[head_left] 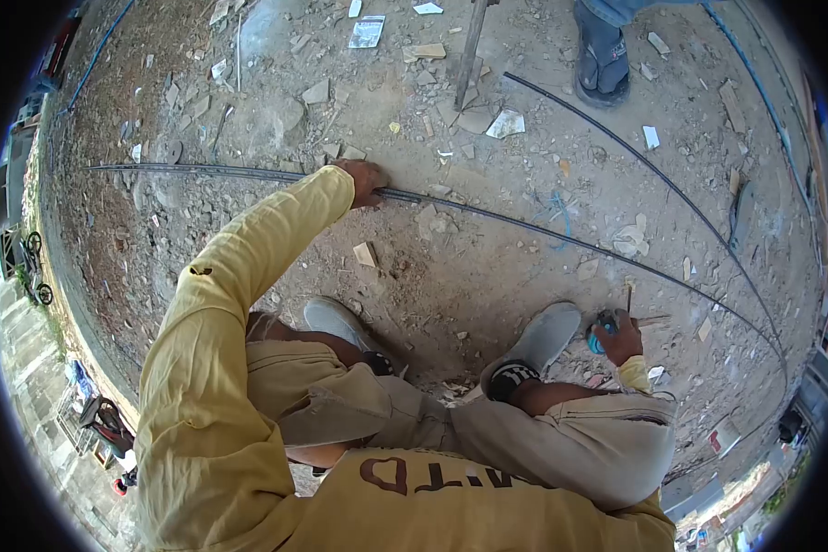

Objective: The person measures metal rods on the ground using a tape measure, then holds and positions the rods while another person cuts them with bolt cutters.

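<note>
My left hand (365,182) is closed around a bundle of thin dark steel rods (506,213) lying across the dirt. The rods run from the far left towards the lower right, where they meet another bent rod. Down by my right shoe, my right hand (622,339) is closed on a small teal and dark object (597,343) whose kind I cannot make out. A thin brownish stick (629,296) stands just above that hand; whether the fingers hold it is unclear. My right fingers are partly hidden.
A curved dark rod (649,166) lies to the right. Another person's shoe (603,69) is at the top, near an upright wooden stake (472,55). Broken tile pieces (506,124), stones and blue string (561,216) litter the ground. My shoes (546,336) are close below the rods.
</note>
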`<action>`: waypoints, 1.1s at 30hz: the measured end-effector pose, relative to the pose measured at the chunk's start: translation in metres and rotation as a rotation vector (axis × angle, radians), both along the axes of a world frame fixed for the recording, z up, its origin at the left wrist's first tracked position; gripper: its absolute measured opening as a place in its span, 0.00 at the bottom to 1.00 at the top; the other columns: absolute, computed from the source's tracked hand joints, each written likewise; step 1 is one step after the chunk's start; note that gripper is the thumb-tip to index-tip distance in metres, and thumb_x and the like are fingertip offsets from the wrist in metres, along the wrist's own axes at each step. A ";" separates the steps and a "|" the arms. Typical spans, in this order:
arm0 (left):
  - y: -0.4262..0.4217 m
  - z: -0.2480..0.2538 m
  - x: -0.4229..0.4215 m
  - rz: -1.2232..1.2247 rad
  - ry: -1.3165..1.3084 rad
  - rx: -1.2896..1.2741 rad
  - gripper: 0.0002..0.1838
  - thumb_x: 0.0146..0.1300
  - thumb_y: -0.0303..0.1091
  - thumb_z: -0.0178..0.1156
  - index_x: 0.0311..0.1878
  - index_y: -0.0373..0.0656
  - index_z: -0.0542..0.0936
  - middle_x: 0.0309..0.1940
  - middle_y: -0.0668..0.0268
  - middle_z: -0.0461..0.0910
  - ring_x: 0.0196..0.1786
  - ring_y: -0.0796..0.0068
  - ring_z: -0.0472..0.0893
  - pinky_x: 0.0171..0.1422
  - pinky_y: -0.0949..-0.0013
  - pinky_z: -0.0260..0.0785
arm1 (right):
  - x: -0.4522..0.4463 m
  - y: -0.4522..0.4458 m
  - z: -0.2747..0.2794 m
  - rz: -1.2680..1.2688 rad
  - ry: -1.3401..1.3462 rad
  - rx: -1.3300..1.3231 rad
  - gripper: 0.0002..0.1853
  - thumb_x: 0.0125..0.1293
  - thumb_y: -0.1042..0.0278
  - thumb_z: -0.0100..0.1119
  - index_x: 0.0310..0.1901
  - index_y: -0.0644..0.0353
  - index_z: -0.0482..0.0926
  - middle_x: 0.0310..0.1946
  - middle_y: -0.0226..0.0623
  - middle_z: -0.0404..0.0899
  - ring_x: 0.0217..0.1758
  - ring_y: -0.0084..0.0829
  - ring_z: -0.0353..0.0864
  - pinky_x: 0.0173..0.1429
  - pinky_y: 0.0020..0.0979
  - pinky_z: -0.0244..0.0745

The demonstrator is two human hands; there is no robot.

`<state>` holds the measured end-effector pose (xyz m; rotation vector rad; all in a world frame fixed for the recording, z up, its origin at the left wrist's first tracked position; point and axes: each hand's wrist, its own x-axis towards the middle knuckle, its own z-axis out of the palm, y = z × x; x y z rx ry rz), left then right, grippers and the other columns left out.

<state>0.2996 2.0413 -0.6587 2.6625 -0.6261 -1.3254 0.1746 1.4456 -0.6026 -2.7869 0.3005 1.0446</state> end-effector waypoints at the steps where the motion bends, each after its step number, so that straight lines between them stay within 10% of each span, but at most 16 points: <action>1: 0.000 0.004 -0.001 0.017 0.011 -0.027 0.23 0.60 0.45 0.64 0.58 0.52 0.76 0.56 0.58 0.77 0.59 0.52 0.76 0.64 0.53 0.69 | 0.010 0.008 -0.003 0.052 -0.030 0.028 0.34 0.54 0.51 0.67 0.60 0.61 0.72 0.51 0.54 0.75 0.54 0.55 0.74 0.61 0.50 0.68; 12: 0.017 -0.005 -0.009 0.141 -0.095 -0.253 0.18 0.58 0.44 0.66 0.47 0.43 0.80 0.41 0.52 0.81 0.50 0.48 0.79 0.56 0.52 0.70 | 0.125 0.193 -0.023 0.507 -0.207 0.325 0.21 0.64 0.50 0.59 0.53 0.54 0.79 0.53 0.50 0.77 0.60 0.52 0.72 0.66 0.46 0.67; 33: -0.025 -0.021 0.026 0.154 -0.163 -0.281 0.19 0.61 0.46 0.63 0.48 0.41 0.81 0.43 0.52 0.81 0.51 0.49 0.79 0.58 0.53 0.69 | 0.158 0.146 -0.053 0.379 -0.270 0.372 0.20 0.66 0.49 0.58 0.49 0.56 0.82 0.46 0.48 0.80 0.55 0.49 0.76 0.61 0.44 0.69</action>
